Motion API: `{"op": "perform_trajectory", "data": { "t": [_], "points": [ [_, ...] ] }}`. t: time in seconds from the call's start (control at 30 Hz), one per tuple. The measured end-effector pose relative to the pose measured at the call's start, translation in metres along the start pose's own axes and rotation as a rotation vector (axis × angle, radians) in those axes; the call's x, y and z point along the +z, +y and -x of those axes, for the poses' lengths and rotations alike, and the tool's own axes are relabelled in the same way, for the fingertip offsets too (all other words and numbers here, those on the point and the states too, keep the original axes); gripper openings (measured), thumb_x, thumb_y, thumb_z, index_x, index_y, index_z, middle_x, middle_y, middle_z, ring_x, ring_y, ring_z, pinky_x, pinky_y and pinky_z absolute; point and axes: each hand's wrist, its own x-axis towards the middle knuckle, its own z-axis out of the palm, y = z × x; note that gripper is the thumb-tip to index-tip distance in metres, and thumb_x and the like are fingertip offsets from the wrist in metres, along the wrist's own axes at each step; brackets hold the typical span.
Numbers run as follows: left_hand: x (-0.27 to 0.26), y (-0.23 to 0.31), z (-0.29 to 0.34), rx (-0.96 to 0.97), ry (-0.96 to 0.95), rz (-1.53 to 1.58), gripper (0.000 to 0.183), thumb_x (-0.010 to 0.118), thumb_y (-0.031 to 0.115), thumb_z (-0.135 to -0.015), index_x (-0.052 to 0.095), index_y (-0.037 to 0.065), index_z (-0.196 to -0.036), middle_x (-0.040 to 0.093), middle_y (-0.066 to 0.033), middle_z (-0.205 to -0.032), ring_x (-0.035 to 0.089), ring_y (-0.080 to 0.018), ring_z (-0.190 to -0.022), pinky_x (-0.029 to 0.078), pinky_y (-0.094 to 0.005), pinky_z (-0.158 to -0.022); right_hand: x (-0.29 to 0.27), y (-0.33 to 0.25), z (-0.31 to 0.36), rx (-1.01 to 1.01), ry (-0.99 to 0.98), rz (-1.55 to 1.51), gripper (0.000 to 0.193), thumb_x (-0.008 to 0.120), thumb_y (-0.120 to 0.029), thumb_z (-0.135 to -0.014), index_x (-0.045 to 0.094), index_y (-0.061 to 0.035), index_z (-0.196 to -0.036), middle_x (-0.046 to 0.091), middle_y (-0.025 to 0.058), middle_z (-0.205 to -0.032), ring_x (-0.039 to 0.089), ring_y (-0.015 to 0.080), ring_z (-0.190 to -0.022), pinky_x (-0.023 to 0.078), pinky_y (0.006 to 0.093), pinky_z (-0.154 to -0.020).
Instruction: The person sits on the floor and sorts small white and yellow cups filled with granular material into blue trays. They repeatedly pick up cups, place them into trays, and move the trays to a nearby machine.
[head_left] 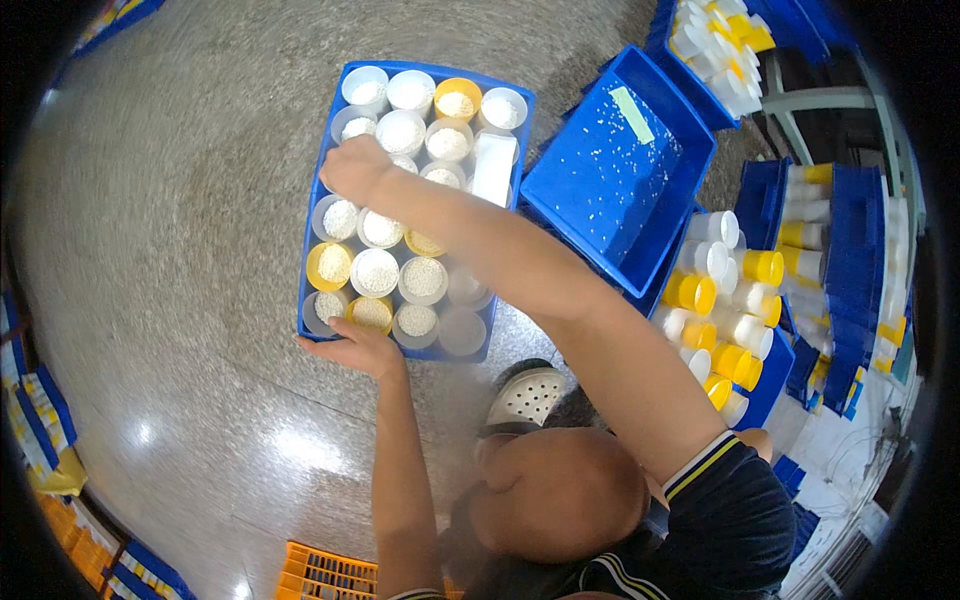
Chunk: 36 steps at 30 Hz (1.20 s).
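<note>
A blue tray [527,105] on the floor holds rows of clear and yellow cups, many with small white pellets inside. My right arm reaches across it. My right hand [356,170] is closed over the cups along the left side, and its fingertips and anything in them are hidden. At the near left corner, my left hand [362,350] grips the tray wall, its thumb inside by a yellow cup [370,314] and its fingers outside. A white rectangular piece [494,168] lies over cups on the right. Near the front right, a cup [462,331] looks without pellets.
Right of the tray stands a deep blue bin [610,180] with scattered pellets and a pale green strip. Beyond it, white and yellow cups [720,300] lie stacked in another blue bin. An orange crate [325,573] sits at the lower edge. My shoe [527,395] is close to the tray.
</note>
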Motion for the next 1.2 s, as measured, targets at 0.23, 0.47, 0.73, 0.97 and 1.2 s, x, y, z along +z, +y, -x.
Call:
{"op": "perform_trajectory", "data": {
  "t": [0.23, 0.47, 0.73, 0.97, 1.2],
  "points": [
    [0.001, 0.007, 0.002, -0.056, -0.011, 0.027, 0.067, 0.043, 0.024, -0.105, 0.010, -0.008, -0.154, 0.018, -0.0335, -0.156, 0.026, -0.0456, -0.145, 0.026, -0.0510, -0.121, 0.002, -0.007, 0.002, 0.052, 0.052, -0.133, 0.016, 0.063, -0.012, -0.083, 0.077, -0.0193, -0.080, 0.074, 0.0051, -0.086, 0.073, 0.0252, -0.085, 0.055, 0.0396, -0.063],
    [-0.002, 0.006, 0.001, -0.010, 0.008, -0.073, 0.069, 0.045, 0.028, -0.106, 0.013, -0.010, -0.153, 0.020, -0.0323, -0.157, 0.028, -0.0437, -0.145, 0.025, -0.0472, -0.121, -0.025, 0.007, 0.038, 0.074, 0.182, -0.161, 0.016, 0.063, -0.007, -0.079, 0.075, -0.0126, -0.089, 0.073, 0.0098, -0.092, 0.072, 0.0277, -0.087, 0.058, 0.0410, -0.067],
    [-0.001, -0.003, 0.001, 0.015, 0.000, -0.050, 0.070, 0.042, 0.030, -0.106, 0.010, -0.011, -0.153, 0.015, -0.0314, -0.159, 0.019, -0.0429, -0.149, 0.017, -0.0483, -0.123, -0.117, 0.110, 0.233, 0.561, -0.095, 0.186, 0.027, 0.067, -0.010, -0.078, 0.073, -0.0113, -0.104, 0.071, 0.0104, -0.091, 0.071, 0.0295, -0.087, 0.058, 0.0388, -0.066],
    [-0.001, -0.006, -0.001, -0.015, -0.039, -0.028, 0.071, 0.040, 0.030, -0.107, 0.008, -0.011, -0.154, 0.014, -0.0322, -0.160, 0.018, -0.0431, -0.149, 0.016, -0.0475, -0.123, -0.056, 0.065, 0.073, -0.067, 0.261, -0.085, 0.015, 0.058, -0.009, -0.082, 0.070, -0.0085, -0.091, 0.070, 0.0127, -0.093, 0.070, 0.0309, -0.090, 0.057, 0.0431, -0.073],
    [-0.001, 0.005, 0.000, -0.013, -0.009, -0.033, 0.070, 0.042, 0.029, -0.106, 0.009, -0.011, -0.153, 0.016, -0.0328, -0.159, 0.019, -0.0435, -0.149, 0.017, -0.0480, -0.123, -0.030, 0.044, -0.032, 0.082, -0.085, 0.021, 0.023, 0.061, -0.010, -0.085, 0.079, -0.0143, -0.098, 0.075, 0.0115, -0.099, 0.073, 0.0285, -0.098, 0.058, 0.0411, -0.075]
  ]
}}
